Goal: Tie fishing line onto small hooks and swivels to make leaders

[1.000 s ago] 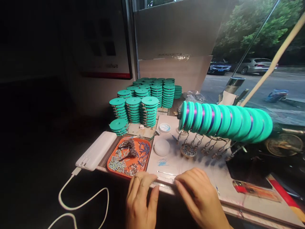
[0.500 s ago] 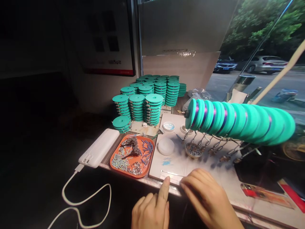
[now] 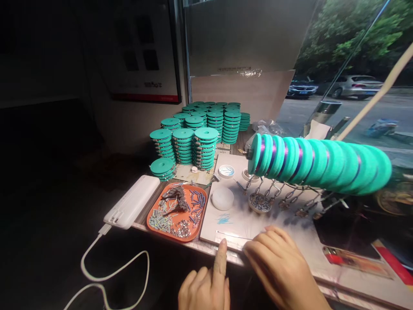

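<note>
- Here's my left hand (image 3: 208, 282), index straight out at the near edge of the board (image 3: 238, 215), other fingers curled under; I can't tell whether they grip anything.
- My right hand (image 3: 284, 269) is in at that edge too, thumb and index drawn close together; can't tell if they pinch the wire (image 3: 234, 236).
- And the wire: thin, lying along the board's near edge, its right end at my right fingers!
- Beyond it, the white tub (image 3: 223, 199).
- Orange tray (image 3: 177, 218) left of the board, green discs (image 3: 303, 159) in a row over its right side.
</note>
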`<state>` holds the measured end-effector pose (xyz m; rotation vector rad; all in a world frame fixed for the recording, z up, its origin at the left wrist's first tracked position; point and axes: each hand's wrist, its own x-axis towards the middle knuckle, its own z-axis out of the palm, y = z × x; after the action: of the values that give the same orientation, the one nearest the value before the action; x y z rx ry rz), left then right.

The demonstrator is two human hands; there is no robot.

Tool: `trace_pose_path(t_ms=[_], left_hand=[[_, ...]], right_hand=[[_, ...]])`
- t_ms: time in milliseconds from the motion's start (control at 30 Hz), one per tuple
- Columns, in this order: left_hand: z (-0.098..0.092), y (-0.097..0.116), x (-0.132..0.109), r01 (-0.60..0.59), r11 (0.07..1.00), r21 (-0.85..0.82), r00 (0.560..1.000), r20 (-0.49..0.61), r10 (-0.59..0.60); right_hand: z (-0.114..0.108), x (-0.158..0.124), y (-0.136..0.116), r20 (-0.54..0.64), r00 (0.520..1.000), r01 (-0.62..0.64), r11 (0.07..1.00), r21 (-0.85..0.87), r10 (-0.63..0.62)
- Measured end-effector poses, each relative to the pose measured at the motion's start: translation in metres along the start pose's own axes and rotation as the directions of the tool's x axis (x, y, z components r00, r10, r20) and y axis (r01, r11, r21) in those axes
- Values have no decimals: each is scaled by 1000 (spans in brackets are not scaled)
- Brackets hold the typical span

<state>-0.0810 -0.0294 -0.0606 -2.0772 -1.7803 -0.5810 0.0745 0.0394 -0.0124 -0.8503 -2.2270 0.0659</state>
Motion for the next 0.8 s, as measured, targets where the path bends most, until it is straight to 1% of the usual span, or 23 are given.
trace_pose_path(t_ms=[200,333,400,567,800], left_hand=[[-4,-2,0,-40,998,48,998,41,38],[-3,-3,1,-48,998,32,998,39,47],[-2,-4,1,-49,998,28,998,30,48],[0,-6,3,-59,998,15,998,16,59],[-1,-8,6,-108,992,71,994,10,108]], right_hand=[[-16,-17,18,-100,992,72,994,-76,-79],[-23,-30,29,-115,985,113,981,-158,-132],[-27,-31,32,-93,980,155,969,-194,-176],[-42,-22,36,28,958,282,919,-276,-286],[-51,-16,42,83,924,381,878,-290,-373]])
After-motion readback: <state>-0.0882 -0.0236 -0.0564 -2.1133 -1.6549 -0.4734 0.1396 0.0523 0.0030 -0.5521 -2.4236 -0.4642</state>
